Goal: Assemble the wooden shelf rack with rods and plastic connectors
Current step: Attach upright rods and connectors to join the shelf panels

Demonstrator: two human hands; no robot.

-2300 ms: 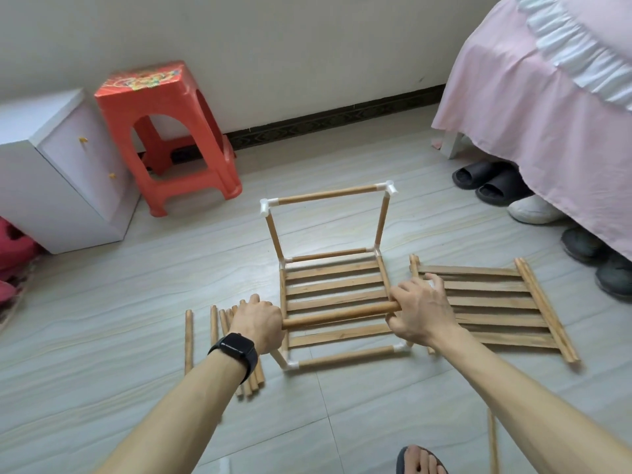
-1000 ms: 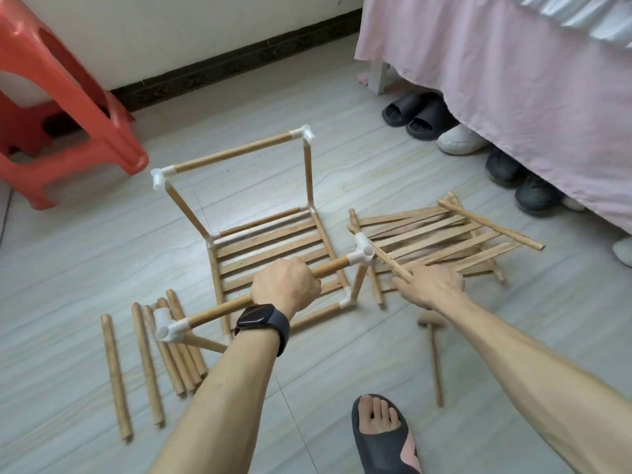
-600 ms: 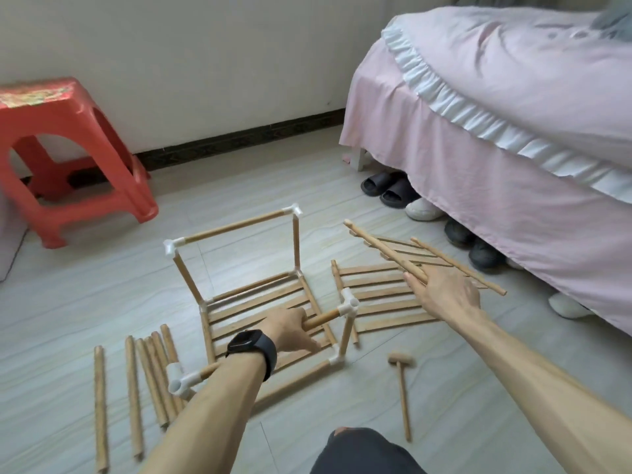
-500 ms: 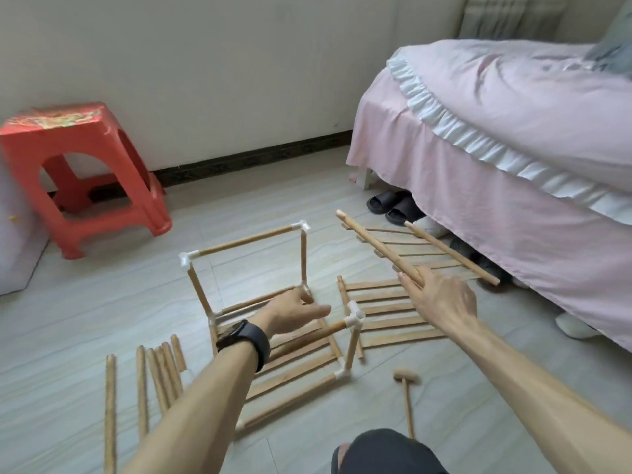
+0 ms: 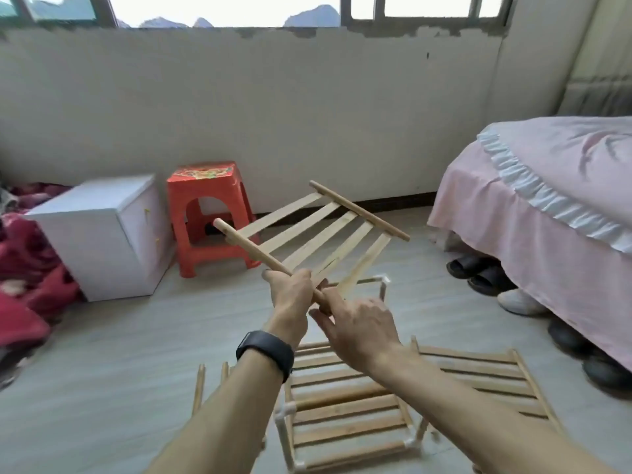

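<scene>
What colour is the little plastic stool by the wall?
Red-orange, with a colourful pattern on its seat; the stool shows best in the head view.

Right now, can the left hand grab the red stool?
Probably not. The left hand grips a rod of the slatted panel, and the red stool stands well beyond it by the wall, seemingly out of reach.
</scene>
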